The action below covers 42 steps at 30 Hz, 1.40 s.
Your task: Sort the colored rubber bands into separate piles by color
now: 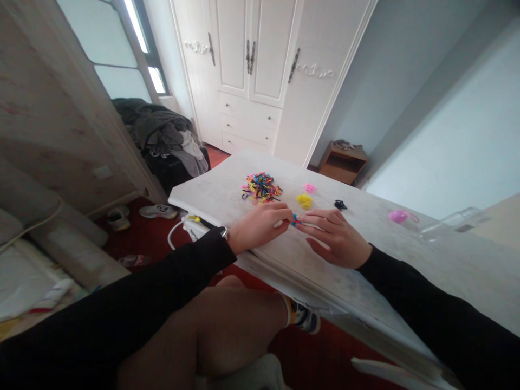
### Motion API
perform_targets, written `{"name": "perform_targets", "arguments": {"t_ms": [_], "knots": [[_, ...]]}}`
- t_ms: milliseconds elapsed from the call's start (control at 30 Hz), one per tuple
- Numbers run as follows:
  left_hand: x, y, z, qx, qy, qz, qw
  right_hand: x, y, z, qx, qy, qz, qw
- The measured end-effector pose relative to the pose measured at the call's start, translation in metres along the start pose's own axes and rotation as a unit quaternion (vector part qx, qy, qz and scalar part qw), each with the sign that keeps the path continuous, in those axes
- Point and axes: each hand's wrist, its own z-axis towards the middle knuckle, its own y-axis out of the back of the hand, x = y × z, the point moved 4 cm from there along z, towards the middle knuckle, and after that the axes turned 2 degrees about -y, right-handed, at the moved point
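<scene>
Over the white table, my left hand pinches a few small blue and red elastic hair ties between thumb and fingers. My right hand meets it from the other side, its fingertips closed on the same little bunch, which they partly hide. Just beyond my left hand lies a mixed pile of colourful hair ties. Past my fingers are a small yellow heap of hair ties, a pink one and a black one.
Farther right on the table are a pink heart-shaped item with a loop and a clear plastic container on its side. A white cable hangs by the left edge. Beyond stand a white wardrobe and a clothes pile.
</scene>
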Motion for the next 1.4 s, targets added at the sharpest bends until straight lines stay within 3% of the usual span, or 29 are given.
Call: {"name": "perform_targets", "arguments": {"t_ms": [267, 433, 600, 733, 900, 1200, 1400], "knots": [[0.002, -0.001, -0.001, 0.003, 0.0, -0.009, 1.0, 0.003, 0.003, 0.003, 0.001, 0.015, 0.001, 1.0], [0.003, 0.0, 0.0, -0.019, 0.012, -0.006, 1.0, 0.001, 0.01, 0.004, -0.045, 0.003, 0.027, 0.999], [0.005, 0.001, -0.001, -0.025, 0.022, -0.01, 0.999, -0.028, 0.023, -0.009, -0.175, -0.147, 0.092, 0.969], [0.008, 0.0, -0.002, -0.027, 0.023, -0.013, 0.999, -0.058, 0.024, -0.028, -0.22, -0.264, 0.123, 0.931], [0.009, 0.0, -0.002, -0.025, 0.027, -0.008, 0.999, -0.07, 0.016, -0.038, -0.211, -0.326, 0.146, 0.91], [0.009, 0.001, -0.002, -0.021, 0.038, -0.016, 0.999, -0.077, 0.008, -0.044, -0.171, -0.392, 0.091, 0.899], [0.01, 0.0, -0.003, -0.033, 0.052, -0.031, 0.998, -0.076, 0.008, -0.038, -0.146, -0.353, 0.062, 0.922]]}}
